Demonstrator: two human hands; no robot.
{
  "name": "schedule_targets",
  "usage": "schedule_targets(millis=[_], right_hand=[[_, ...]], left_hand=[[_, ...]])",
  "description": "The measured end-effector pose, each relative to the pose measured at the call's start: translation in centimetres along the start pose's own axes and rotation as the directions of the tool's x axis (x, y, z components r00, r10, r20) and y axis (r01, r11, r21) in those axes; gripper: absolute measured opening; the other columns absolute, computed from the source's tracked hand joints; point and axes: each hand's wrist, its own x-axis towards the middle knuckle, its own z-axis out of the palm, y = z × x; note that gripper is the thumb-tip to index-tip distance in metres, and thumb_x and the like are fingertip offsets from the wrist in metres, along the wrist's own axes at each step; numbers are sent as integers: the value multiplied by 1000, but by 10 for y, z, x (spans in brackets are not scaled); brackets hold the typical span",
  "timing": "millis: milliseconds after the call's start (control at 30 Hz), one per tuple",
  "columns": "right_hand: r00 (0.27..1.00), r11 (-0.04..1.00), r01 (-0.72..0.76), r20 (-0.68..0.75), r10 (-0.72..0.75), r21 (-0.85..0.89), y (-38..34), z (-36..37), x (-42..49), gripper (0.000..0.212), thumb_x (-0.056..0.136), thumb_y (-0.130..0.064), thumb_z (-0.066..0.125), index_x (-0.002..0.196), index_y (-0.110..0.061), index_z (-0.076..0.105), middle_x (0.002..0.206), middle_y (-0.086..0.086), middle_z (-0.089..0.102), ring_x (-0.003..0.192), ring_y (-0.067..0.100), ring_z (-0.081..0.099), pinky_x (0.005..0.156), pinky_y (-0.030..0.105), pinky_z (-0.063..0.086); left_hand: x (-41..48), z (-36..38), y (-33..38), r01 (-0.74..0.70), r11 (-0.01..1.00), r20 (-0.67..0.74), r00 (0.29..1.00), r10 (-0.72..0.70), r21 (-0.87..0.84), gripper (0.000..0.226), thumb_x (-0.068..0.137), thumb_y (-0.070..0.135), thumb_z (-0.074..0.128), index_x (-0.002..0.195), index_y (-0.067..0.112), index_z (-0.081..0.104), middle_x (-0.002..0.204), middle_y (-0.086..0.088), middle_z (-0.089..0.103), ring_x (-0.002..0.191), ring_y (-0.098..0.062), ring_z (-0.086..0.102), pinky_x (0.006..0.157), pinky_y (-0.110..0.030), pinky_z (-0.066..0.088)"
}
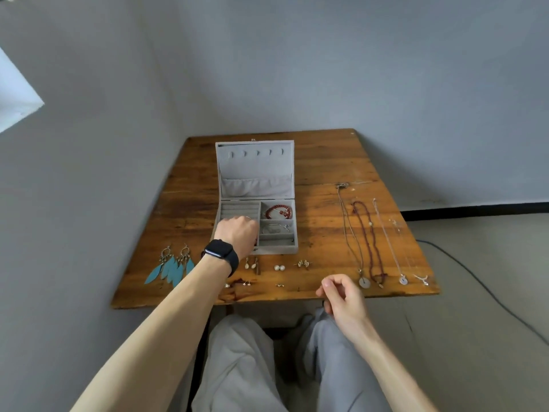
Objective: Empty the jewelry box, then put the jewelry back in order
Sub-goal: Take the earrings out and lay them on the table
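One jewelry box (276, 250) on the worktop (320, 227). Four necklaces (364, 282) toward the right edge, two blue feather earrings (169, 269) near the front-left corner, two pearl studs (278, 267) by the front edge; smaller earrings (279, 285) there too tiny to count.

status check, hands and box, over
Left hand reaching into jewelry box, grip hidden. Right hand idle, empty, at table edge. Red bracelet and silver bracelet in box. Nothing blocking.
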Motion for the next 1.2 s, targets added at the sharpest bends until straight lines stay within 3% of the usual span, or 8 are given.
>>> schedule_targets(millis=[233, 367, 567, 667, 833, 967, 1067, 1200], right_hand=[[1000, 1000, -16, -19, 16, 14, 14, -6, 0, 8, 101, -15, 54, 96, -16, 61, 84, 1, 70, 56, 5, 55, 53, 17, 45], [1000, 1000, -19, -16, 19, 15, 17, -6, 2, 8, 102, -17, 54, 96, -18, 61, 83, -3, 71, 58, 8, 56, 53, 18, 45], [999, 998, -43, 16, 43, -47, 19, -4, 1, 8, 102, -28, 53, 99, -29, 60, 91, -11, 72, 64, 8, 61, 62, 23, 50], [999, 998, -41, 10, 41, -49, 20, -2, 1, 8, 102, -27, 53, 99, -30, 60, 91, -12, 72, 66, 11, 63, 63, 26, 52], [1000, 999, -24, 18, 25, -37, 20, -3, -1, 12, 100, -19, 58, 99, -30, 62, 92, -14, 71, 67, 11, 65, 64, 21, 52], [999, 997, -3, 37, 6, -79, 17, -4, -1, 13, 97, -18, 62, 100, -30, 62, 93, -16, 72, 72, 10, 68, 66, 20, 54], [996, 987, 90, 9, -90, -129, 12, -5, 1, 15, 95, -15, 65, 96, -30, 64, 90, -15, 72, 77, 4, 68, 65, 17, 52], [967, 898, 239, 11, -253, -368, 8, -9, 8, 10, 91, -20, 71, 95, -29, 71, 94, -22, 68, 91, -3, 60, 73, 9, 45]], left_hand=[[9, -4, -8, -23, 996, 159, 987, 38, -91, 18, 96, 14, 50, 103, 15, 67, 107, -6, 65, 89, -28, 66, 67, -34, 52], [19, -15, -19, 9, 983, 310, 949, 49, -183, 23, 96, 25, 52, 105, 15, 71, 107, -5, 70, 96, -25, 66, 84, -39, 58], [19, -16, -11, -6, 988, 324, 944, 57, -154, 22, 95, 19, 50, 104, 12, 68, 107, -7, 67, 94, -26, 64, 79, -36, 56], [17, -13, -9, -63, 991, 324, 941, 99, -120, 22, 97, 19, 46, 110, 13, 63, 112, -9, 64, 97, -27, 63, 85, -39, 56], [8, -10, -16, -25, 973, 276, 957, 90, -230, 24, 98, 20, 48, 119, 11, 57, 118, -9, 59, 104, -27, 60, 88, -39, 52], [-5, -13, -28, 48, 921, 222, 974, 43, -387, 13, 101, 20, 48, 109, 11, 55, 109, -8, 61, 95, -23, 58, 82, -36, 51], [-22, -15, -28, 37, 853, 49, 999, -13, -521, 10, 102, 24, 50, 101, 14, 53, 99, -4, 59, 86, -21, 57, 76, -40, 54], [-55, -8, 6, -133, 769, -168, 985, 35, -625, 6, 100, 29, 52, 97, 23, 52, 93, 6, 53, 83, -12, 52, 67, -29, 47]])
